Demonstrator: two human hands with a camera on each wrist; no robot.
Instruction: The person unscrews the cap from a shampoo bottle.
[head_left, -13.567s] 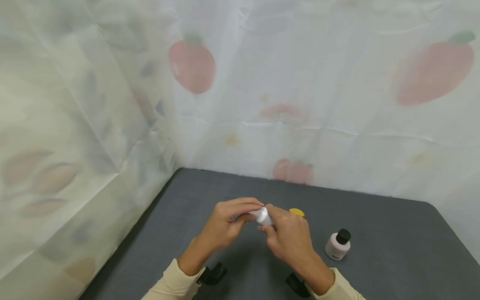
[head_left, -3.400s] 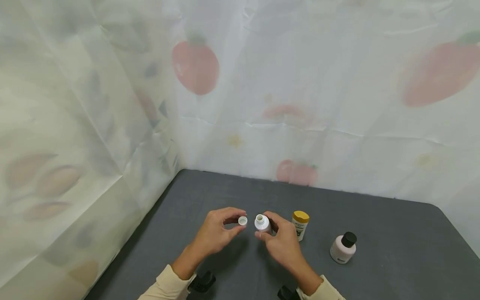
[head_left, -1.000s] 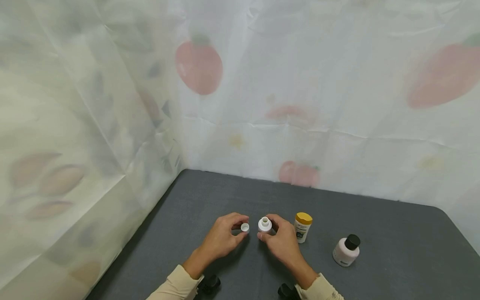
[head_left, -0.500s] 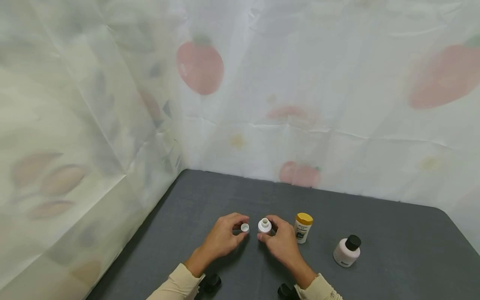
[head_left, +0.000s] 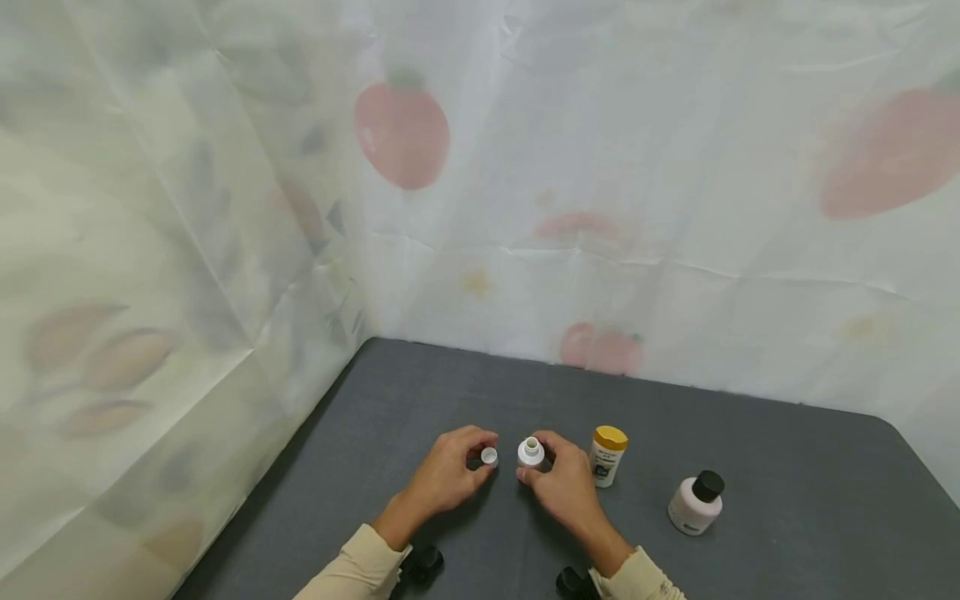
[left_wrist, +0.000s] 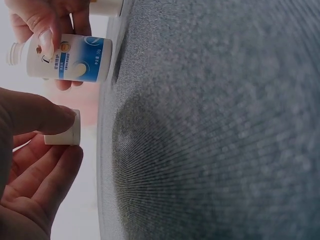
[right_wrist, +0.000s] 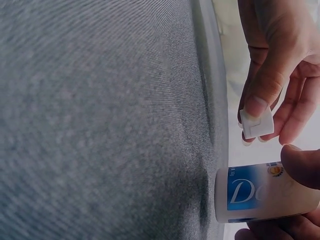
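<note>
A small white bottle (head_left: 529, 455) stands upright in my right hand (head_left: 567, 483), with its neck uncovered. Thumb and fingers grip it by its sides. Its blue-and-white label (left_wrist: 90, 57) shows in the left wrist view. The base is close to the tabletop; whether it touches, I cannot tell. To the left, my left hand (head_left: 444, 471) pinches a white cap (head_left: 489, 457) between thumb and fingertips, hollow side facing up toward the head camera. A narrow gap separates cap and bottle. In the right wrist view, the cap (right_wrist: 260, 126) has a squarish outline marked on it.
A white bottle with a yellow cap (head_left: 606, 457) stands just right of my right hand. Farther right is a pale pink bottle with a black cap (head_left: 695, 502). The dark grey table (head_left: 450, 375) meets fruit-patterned sheeting (head_left: 675, 208) behind and at left.
Both hands were together at the bottle's top 13.6 s ago; by 3.4 s ago the cap was off in my left hand. Both hands then lowered slightly, and hold almost still over the last second.
</note>
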